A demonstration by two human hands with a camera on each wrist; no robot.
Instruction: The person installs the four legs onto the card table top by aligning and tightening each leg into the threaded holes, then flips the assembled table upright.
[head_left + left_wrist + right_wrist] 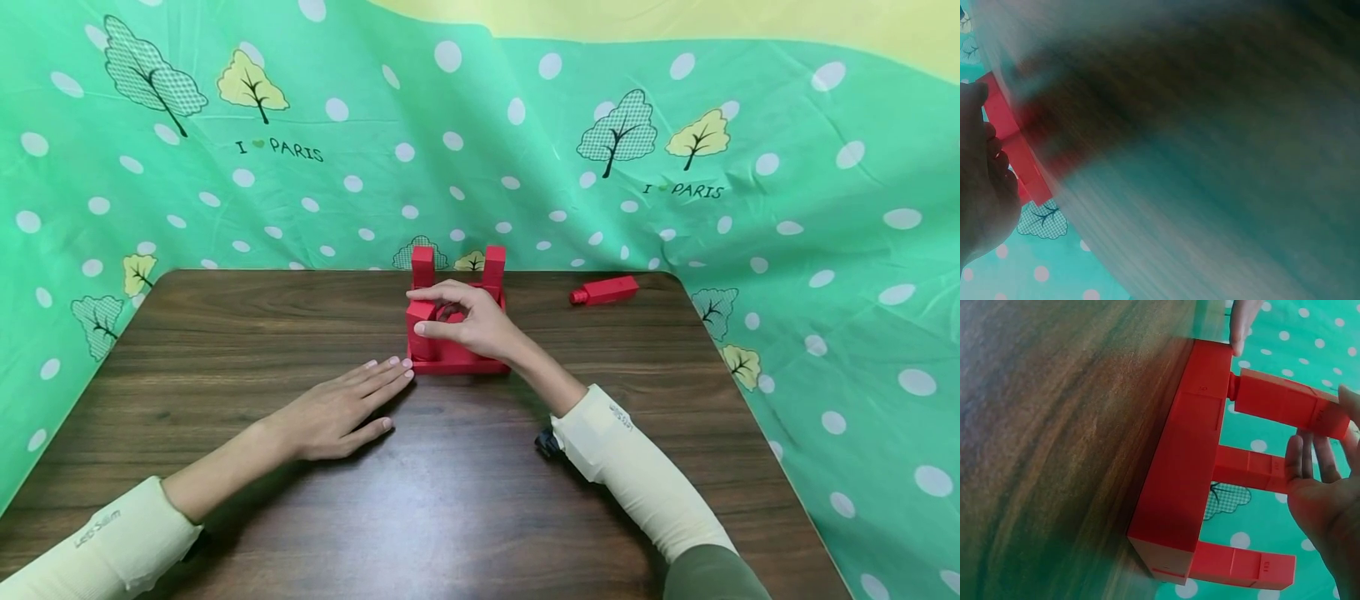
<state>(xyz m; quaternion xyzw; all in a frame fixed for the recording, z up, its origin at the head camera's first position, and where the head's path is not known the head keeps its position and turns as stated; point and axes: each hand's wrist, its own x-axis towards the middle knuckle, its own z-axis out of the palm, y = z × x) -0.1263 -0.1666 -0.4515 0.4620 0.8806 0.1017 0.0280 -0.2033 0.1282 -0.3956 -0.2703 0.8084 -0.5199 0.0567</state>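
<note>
A small red stool seat (468, 367) lies upside down on the table, apparently plastic. My right hand (480, 318) pinches a square red leg (1285, 403) by its top, thumb on one side and fingers on the other. That leg stands upright at the seat's near left corner, and a bit of its narrow threaded end shows above the seat. Two more legs, the far left leg (423, 265) and the far right leg (494, 265), stand at the far corners. My left hand (341, 414) lies flat, fingers straight, its fingertips touching the seat's near left corner.
A loose red leg (609, 291) with a threaded end lies toward the table's far right. The brown wooden table (262, 350) ends at a green dotted cloth (360, 183) hanging behind and along the sides.
</note>
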